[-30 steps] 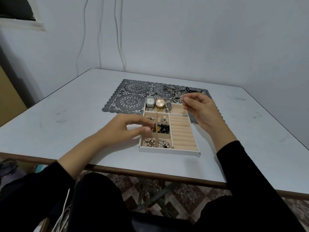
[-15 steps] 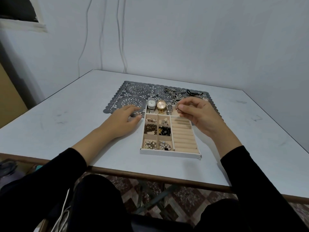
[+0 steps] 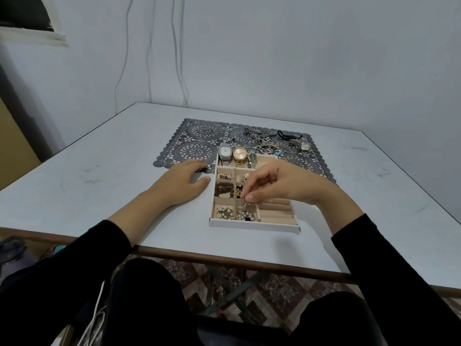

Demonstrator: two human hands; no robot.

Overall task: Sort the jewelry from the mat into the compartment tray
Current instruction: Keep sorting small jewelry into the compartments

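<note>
Our left hand (image 3: 183,183) lies flat and loose on the surface, holding nothing, just beside the tray (image 3: 249,224) — ready to steady it. Our right hand (image 3: 282,187) pinches a small silvery piece (image 3: 247,204) over the near middle compartment — we should lower it close before letting go.

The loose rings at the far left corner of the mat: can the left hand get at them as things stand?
Probably yes. The left hand rests open at the near edge of the mat, and only bare mat lies between it and the rings.
</note>
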